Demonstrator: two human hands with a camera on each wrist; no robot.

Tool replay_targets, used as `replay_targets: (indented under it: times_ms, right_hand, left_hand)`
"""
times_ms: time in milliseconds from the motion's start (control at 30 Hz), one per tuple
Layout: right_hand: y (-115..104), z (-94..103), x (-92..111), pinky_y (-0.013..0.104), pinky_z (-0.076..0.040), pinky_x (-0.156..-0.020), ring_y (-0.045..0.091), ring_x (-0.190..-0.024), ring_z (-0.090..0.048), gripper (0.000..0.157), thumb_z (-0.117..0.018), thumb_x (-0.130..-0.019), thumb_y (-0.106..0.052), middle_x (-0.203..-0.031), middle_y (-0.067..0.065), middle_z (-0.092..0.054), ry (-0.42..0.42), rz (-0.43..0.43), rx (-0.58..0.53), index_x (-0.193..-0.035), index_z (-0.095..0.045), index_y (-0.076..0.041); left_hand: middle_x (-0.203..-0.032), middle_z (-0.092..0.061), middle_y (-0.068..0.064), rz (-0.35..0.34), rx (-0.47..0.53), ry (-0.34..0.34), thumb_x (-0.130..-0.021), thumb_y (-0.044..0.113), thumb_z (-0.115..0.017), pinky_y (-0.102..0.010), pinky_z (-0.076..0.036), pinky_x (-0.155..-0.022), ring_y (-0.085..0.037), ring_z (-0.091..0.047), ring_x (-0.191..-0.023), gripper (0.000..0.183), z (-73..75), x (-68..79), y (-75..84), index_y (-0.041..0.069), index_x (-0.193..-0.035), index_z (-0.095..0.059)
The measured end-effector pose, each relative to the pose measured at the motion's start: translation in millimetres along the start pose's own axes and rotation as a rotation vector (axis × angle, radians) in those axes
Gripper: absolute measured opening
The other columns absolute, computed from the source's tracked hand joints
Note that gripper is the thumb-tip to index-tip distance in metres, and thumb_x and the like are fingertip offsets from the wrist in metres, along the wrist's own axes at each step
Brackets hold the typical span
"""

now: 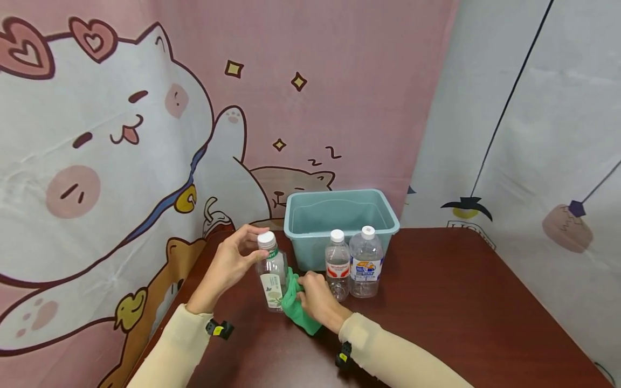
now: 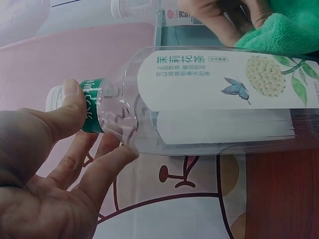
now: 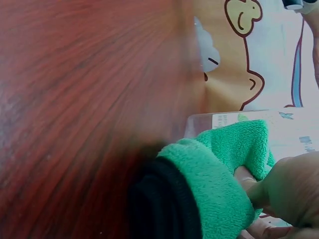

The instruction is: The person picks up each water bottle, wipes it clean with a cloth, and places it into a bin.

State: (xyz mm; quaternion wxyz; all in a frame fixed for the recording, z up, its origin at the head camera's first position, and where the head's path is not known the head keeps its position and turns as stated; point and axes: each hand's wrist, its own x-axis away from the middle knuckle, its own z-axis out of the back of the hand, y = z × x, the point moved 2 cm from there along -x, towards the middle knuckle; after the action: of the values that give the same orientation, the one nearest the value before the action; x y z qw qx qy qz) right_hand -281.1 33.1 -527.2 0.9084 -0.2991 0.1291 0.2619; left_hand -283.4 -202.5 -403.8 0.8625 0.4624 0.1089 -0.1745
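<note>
A clear plastic bottle [image 1: 272,277] with a white cap, green neck band and pale flower label stands upright on the table. My left hand [image 1: 236,253] holds it by the neck, thumb and fingers around the band just under the cap, as the left wrist view shows. In my right hand [image 1: 317,298] a green cloth [image 1: 302,311] is bunched, gripped between thumb and fingers. The cloth lies against the lower side of the bottle; in the right wrist view the cloth [image 3: 224,179] hides part of it.
Behind the hands stands a light blue plastic bin [image 1: 310,245]. In front of it are a small clear bottle [image 1: 337,269] with a red label and a larger clear bottle [image 1: 366,269] with a blue-white label. The dark wooden table [image 1: 436,302] meets patterned curtains at back and sides.
</note>
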Motion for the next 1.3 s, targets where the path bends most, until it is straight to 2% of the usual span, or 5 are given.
replay_targets:
  times_ms: [367, 600, 867, 1100, 1300]
  right_hand:
    - [-13, 19.7, -5, 0.046, -0.068, -0.095, 0.029, -0.105, -0.081, 0.029, -0.086, -0.094, 0.005, -0.107, 0.012, -0.083, 0.185, -0.011, -0.129, -0.123, -0.089, -0.001]
    - [-36, 44.6, -14, 0.046, -0.068, -0.092, 0.028, -0.103, -0.081, 0.033, -0.087, -0.097, 0.002, -0.108, 0.01, -0.08, 0.299, 0.0, -0.211, -0.13, -0.086, 0.001]
    - [-56, 64.7, -30, 0.042, -0.067, -0.09, 0.027, -0.106, -0.08, 0.035, -0.089, -0.103, -0.011, -0.115, 0.011, -0.079, 0.318, 0.033, -0.253, -0.135, -0.084, 0.002]
    - [-64, 73.9, -41, 0.04, -0.068, -0.087, 0.027, -0.104, -0.081, 0.035, -0.09, -0.103, -0.011, -0.114, 0.011, -0.08, 0.372, 0.045, -0.281, -0.136, -0.085, 0.0]
    - [-68, 78.2, -48, 0.042, -0.07, -0.09, 0.027, -0.107, -0.081, 0.035, -0.089, -0.104, -0.011, -0.116, 0.013, -0.079, 0.336, 0.058, -0.278, -0.136, -0.084, 0.002]
  left_hand:
    - [-0.131, -0.085, -0.01, -0.01, -0.006, 0.01, -0.099, 0.008, -0.093, -0.028, -0.068, -0.091, -0.031, -0.083, -0.116, 0.057, 1.1, 1.0, -2.0, 0.022, -0.151, -0.073]
    - [-0.129, -0.085, -0.011, -0.016, 0.001, 0.014, -0.099, 0.008, -0.093, -0.023, -0.066, -0.088, -0.032, -0.084, -0.115, 0.056, 2.1, 3.3, -2.9, 0.02, -0.151, -0.073]
    - [-0.129, -0.085, -0.011, -0.063, -0.017, 0.004, -0.101, 0.009, -0.091, -0.023, -0.066, -0.083, -0.033, -0.086, -0.115, 0.057, 1.5, 1.5, 0.3, 0.022, -0.153, -0.073]
    - [-0.134, -0.085, -0.01, -0.091, -0.042, -0.01, -0.107, 0.007, -0.083, -0.042, -0.071, -0.103, -0.031, -0.085, -0.12, 0.052, 2.7, 1.5, 0.9, 0.022, -0.156, -0.072]
    - [-0.132, -0.085, -0.011, -0.08, -0.043, -0.013, -0.11, 0.003, -0.079, -0.025, -0.067, -0.088, -0.031, -0.085, -0.116, 0.05, 4.9, 2.4, -0.7, 0.024, -0.155, -0.072]
